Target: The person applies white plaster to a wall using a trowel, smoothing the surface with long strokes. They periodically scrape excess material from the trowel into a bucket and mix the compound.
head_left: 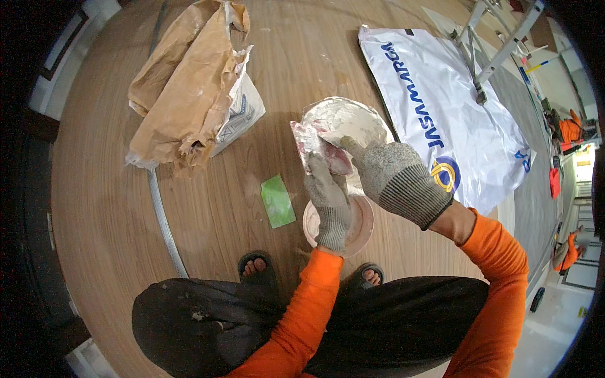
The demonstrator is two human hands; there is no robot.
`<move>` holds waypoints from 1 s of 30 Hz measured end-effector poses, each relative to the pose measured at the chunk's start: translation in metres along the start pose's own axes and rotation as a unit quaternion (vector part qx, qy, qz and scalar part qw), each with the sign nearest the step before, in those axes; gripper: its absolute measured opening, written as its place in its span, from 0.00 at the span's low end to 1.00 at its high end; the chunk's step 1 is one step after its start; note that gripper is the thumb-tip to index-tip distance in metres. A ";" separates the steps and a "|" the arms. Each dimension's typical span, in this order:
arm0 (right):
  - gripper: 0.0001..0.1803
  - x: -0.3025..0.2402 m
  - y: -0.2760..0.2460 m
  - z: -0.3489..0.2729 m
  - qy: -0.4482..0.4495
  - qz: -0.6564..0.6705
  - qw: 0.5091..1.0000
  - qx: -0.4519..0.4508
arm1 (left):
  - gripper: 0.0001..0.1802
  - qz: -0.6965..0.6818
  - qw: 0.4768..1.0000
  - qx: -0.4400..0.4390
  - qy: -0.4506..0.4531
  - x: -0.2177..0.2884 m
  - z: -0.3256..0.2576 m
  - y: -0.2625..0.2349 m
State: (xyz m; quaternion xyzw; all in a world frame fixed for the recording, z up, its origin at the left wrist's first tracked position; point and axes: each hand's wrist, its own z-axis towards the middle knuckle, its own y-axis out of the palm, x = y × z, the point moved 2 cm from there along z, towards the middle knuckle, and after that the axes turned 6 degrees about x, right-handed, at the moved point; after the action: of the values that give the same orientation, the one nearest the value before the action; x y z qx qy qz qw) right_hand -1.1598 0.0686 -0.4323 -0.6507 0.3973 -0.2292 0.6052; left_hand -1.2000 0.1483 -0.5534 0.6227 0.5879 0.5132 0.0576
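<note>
Both my hands wear grey knit gloves and meet over a round tub (380, 116) of whitish filler paste. My left hand (329, 198) grips a flat reddish scraper (305, 142) smeared with white paste. The fingers of my right hand (397, 179) are closed at a second reddish, paste-streaked piece (337, 160) that touches or overlaps the scraper; its far edge and exact kind are hard to make out. Beneath my left wrist stands a pinkish round container (365, 236), partly covered by that hand. A green flat piece (277, 201) lies on the floor to the left.
A torn brown paper sack (189, 88) lies at the far left on the wood-look floor (107, 208), beside a thin metal strip (165, 230). At right, a white printed banner sheet (403, 82) lies under a metal ladder's foot (481, 94). People in orange (570, 129) are at the far right.
</note>
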 end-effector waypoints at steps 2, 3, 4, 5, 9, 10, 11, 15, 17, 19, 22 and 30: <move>0.21 -0.009 -0.006 0.003 0.039 -0.039 0.995 -0.078 | 0.21 0.003 1.000 -0.016 -0.019 -0.006 0.006 -0.011; 0.21 -0.010 0.005 -0.005 0.009 -0.055 0.998 -0.021 | 0.21 0.049 0.996 -0.063 -0.036 -0.006 0.016 -0.024; 0.20 -0.005 0.007 -0.005 -0.023 -0.039 0.999 0.031 | 0.21 0.047 0.996 -0.059 -0.037 -0.014 0.019 -0.033; 0.20 0.002 0.010 -0.007 -0.053 -0.026 0.995 0.082 | 0.20 0.046 0.996 -0.056 -0.042 -0.015 0.015 -0.029; 0.19 0.014 0.011 -0.007 -0.066 -0.026 0.994 0.088 | 0.17 0.275 0.934 -0.081 0.212 -0.006 -0.003 -0.008; 0.18 0.012 0.010 -0.008 -0.057 -0.031 0.995 0.071 | 0.18 0.329 0.920 -0.082 0.197 -0.009 0.006 -0.017; 0.19 0.000 0.002 -0.008 -0.030 -0.030 0.999 0.023 | 0.20 0.384 0.901 -0.085 0.184 -0.009 0.014 -0.022; 0.25 0.017 0.019 -0.006 -0.081 -0.063 0.991 0.087 | 0.19 0.372 0.904 -0.065 0.201 -0.017 0.010 -0.022; 0.27 0.018 0.019 -0.003 -0.088 -0.055 0.989 0.109 | 0.20 0.369 0.901 -0.074 0.218 -0.020 0.007 -0.018; 0.26 0.008 0.014 -0.004 -0.048 -0.068 0.996 0.039 | 0.22 0.512 0.810 -0.070 0.275 -0.015 0.009 -0.029; 0.19 0.003 0.004 -0.004 -0.020 -0.053 0.998 -0.001 | 0.23 0.468 0.844 -0.081 0.250 -0.016 0.010 -0.034; 0.21 0.021 0.024 -0.004 -0.091 -0.057 0.988 0.108 | 0.21 0.421 0.893 -0.067 0.146 -0.022 0.007 -0.028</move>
State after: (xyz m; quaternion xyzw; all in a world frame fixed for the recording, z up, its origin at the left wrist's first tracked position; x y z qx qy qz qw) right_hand -1.1561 0.0510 -0.4584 -0.6213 0.2756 -0.2447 0.6915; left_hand -1.2089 0.1437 -0.5881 0.7246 0.2365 0.6128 -0.2086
